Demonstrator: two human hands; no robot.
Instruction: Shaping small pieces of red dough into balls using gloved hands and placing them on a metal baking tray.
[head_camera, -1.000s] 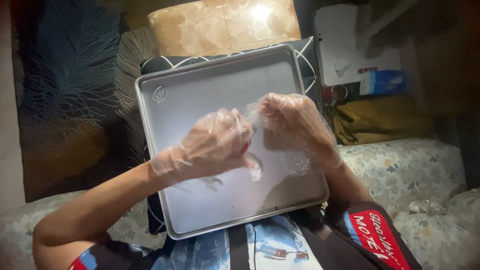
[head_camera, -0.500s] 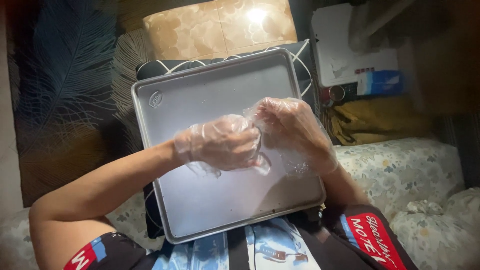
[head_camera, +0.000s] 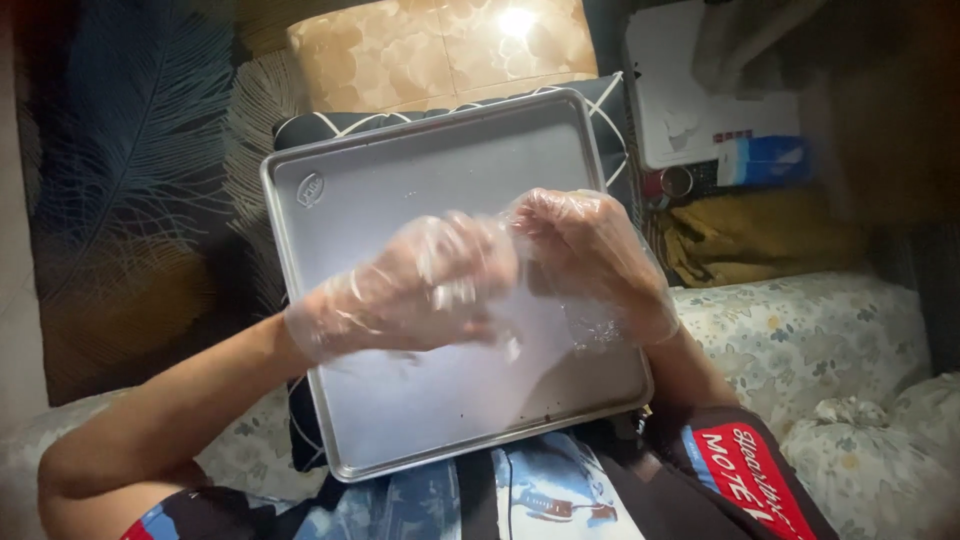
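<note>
Both hands have drawn closer since the earlier frame: left hand (head_camera: 420, 285) pinches the thin plastic glove (head_camera: 600, 320) on the right hand (head_camera: 590, 260), whose grip is half-curled, above the tray (head_camera: 400, 180) centre; glove fitting appears nearly done.

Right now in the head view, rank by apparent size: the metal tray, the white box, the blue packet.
1. Metal tray, clearly largest, though nearest the camera.
2. White box.
3. Blue packet, smallest.

home | floral bedding (head_camera: 800, 340), feather-print cushion (head_camera: 120, 180), tissue box (head_camera: 765, 160)
</note>
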